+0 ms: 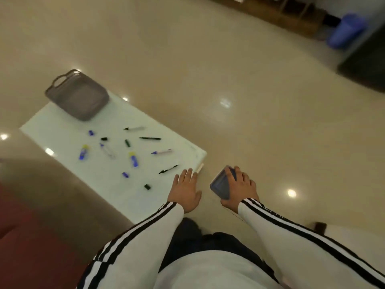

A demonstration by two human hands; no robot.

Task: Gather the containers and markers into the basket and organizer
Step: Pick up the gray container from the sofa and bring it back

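Step in hand: supply. Right hand [239, 184] grips a grey-blue container [220, 185], probably the organizer, just off the worktop [62, 130] corner. Left hand [185, 190] is spread flat, empty. Markers [133, 159] lie scattered before the basket [77, 94]. Next: set the container down nearby.

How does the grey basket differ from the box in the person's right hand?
The basket rests on the table's far corner; the box is gripped by the right hand beside the table. The basket is brownish grey with a loop handle; the box is bluish and shows none. The basket looks bigger. Both are rounded rectangles.
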